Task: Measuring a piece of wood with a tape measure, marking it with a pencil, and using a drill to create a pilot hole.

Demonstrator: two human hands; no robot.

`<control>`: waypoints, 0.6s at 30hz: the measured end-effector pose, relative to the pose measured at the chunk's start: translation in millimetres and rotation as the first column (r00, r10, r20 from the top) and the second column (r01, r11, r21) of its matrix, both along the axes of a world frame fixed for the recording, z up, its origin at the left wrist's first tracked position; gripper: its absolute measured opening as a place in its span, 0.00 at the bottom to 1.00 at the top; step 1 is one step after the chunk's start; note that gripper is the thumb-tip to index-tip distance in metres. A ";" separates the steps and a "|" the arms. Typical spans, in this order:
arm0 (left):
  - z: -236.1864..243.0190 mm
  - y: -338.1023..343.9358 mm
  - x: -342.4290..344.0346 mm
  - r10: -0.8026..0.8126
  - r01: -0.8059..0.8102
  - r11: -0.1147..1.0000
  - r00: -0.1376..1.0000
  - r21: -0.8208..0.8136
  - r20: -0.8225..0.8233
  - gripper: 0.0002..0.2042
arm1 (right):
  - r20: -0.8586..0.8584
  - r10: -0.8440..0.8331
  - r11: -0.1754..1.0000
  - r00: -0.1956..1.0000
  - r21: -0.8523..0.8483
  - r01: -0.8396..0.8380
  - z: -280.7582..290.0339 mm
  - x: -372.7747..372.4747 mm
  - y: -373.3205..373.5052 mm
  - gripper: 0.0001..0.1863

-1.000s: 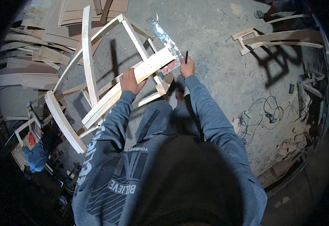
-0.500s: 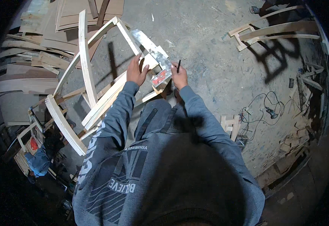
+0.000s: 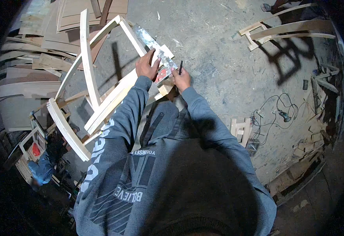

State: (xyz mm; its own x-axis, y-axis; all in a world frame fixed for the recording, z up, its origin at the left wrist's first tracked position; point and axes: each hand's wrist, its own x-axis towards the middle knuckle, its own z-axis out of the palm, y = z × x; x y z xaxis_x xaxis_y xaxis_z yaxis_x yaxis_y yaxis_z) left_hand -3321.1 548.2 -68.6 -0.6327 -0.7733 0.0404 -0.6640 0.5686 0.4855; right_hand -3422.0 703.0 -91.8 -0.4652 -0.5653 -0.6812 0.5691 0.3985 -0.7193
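Observation:
A wooden frame of pale, partly curved pieces (image 3: 86, 63) stands in front of me to the left. Across its near right end lies a flat silvery metal square (image 3: 146, 37), roughly L-shaped, with a red patch. My left hand (image 3: 146, 67) rests at the wood beside the square; its fingers are stretched, thumb apart, fingertips touching or very near the metal edge. With my right hand (image 3: 182, 78) I grip a slim black pen (image 3: 180, 67), pointing upward, while the fingers also touch the square's near corner. What lies under the fingers is hidden.
Stacked boards and sheets (image 3: 30, 84) fill the left side. Another curved wooden frame (image 3: 286, 31) stands far right near a person's foot (image 3: 265, 7). A corded power tool (image 3: 284, 116) and wood offcuts (image 3: 309, 145) lie to the right. A person in blue (image 3: 42, 168) is at lower left.
My left hand has moved right and forward, up to the square. My right hand has shifted slightly left and nearer, the pen still in it. The square has moved slightly left.

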 end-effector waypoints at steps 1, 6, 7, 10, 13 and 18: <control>0.3 0.5 0.5 -0.014 0.014 1.000 1.000 0.023 -0.017 0.26 | -0.014 -0.045 0.999 0.999 -0.021 0.045 -1.6 3.1 -5.2 0.11; 0.7 0.2 -0.2 -0.034 0.036 0.998 0.998 0.046 -0.045 0.26 | -0.084 -0.173 0.985 0.981 -0.037 0.171 -17.3 13.0 -18.8 0.09; 0.7 0.5 0.4 -0.025 0.027 0.999 0.999 0.048 -0.033 0.26 | -0.083 -0.170 0.985 0.982 -0.036 0.167 -24.3 16.9 -19.0 0.09; 2.6 3.9 -1.1 -0.001 0.001 0.999 1.000 0.040 -0.013 0.27 | -0.133 -0.175 0.984 0.975 -0.059 0.169 -26.3 23.9 -20.8 0.12; 3.1 4.9 -4.3 0.023 -0.023 0.999 1.000 0.038 -0.004 0.28 | -0.037 -0.244 0.969 0.969 -0.057 0.241 -27.7 29.7 -22.2 0.12; -3.4 2.0 -3.0 0.030 -0.029 0.999 0.999 0.033 -0.016 0.29 | -0.090 -0.238 0.971 0.967 -0.037 0.236 -24.3 29.2 -24.8 0.14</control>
